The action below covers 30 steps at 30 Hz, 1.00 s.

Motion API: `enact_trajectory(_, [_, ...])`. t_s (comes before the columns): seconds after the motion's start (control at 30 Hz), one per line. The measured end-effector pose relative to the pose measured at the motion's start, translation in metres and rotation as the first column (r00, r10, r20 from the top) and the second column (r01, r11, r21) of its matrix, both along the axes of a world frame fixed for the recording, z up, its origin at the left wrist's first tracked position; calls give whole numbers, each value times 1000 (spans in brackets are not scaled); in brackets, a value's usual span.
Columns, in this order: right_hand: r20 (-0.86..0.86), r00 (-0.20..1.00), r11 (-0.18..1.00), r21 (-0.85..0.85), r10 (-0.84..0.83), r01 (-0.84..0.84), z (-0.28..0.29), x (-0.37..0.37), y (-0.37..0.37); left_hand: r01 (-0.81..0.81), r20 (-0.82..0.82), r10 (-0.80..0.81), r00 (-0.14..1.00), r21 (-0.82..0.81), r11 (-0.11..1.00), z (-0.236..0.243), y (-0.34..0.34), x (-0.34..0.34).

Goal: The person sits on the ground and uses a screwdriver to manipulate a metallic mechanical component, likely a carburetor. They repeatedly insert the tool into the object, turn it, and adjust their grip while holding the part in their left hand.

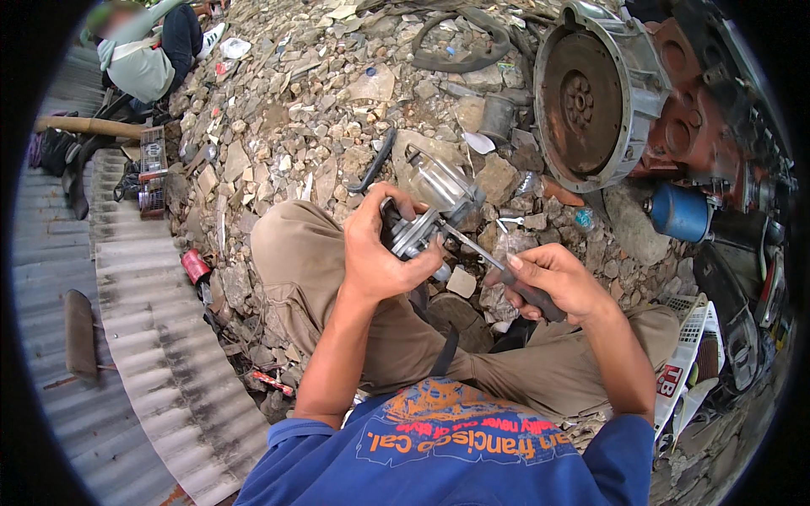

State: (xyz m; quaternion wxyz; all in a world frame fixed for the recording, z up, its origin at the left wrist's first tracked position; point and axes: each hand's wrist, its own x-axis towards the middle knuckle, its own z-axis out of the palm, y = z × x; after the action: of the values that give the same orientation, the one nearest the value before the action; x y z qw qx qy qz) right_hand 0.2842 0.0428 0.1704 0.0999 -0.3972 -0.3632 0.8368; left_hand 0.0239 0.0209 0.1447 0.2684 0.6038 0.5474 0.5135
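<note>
Clasping a grey metal part (412, 236), the left grip (369, 246) is closed, fingers over the top and thumb along the lower side; the part lies just right of the palm, above the person's folded legs. Its clear bowl (439, 185) points away from the body. The right grip (564, 282) is wrapped around the dark handle of a screwdriver (537, 297), whose shaft runs up and left to the part. Just beyond, a small wrench (510, 223) lies on the stones. As for writing, the blue shirt (354, 476) carries orange and red lettering, upside down from this view, beside an orange drawing. On the right, a red label (669, 379) with white letters sits against a white basket (685, 336). Any print on the red can (195, 266) at left is too small to tell.
</note>
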Motion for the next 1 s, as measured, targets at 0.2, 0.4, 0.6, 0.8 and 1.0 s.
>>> enact_trajectory(0.2, [-14, 987, 907, 393, -161, 153, 6, -6, -3, -92, 184, 102, 978, -58, 994, 14, -1, 11])
enact_trajectory(0.4, [344, 891, 125, 939, -297, -321, 9, -11, -12, -132, 129, 141, 982, -74, 988, 12, -2, 9])
enact_trajectory(0.6, [201, 940, 121, 977, -277, -173, -5, -16, -20, -89, 196, 124, 973, -176, 980, 15, -2, 7])
enact_trajectory(0.8, [2, 990, 985, 96, -141, 141, 7, -6, -1, -89, 285, 130, 950, -153, 984, 10, -5, 7])
enact_trajectory(1.0, [278, 932, 181, 954, -232, -239, 8, -11, -5, -136, 242, 157, 957, -102, 985, 15, -3, 9])
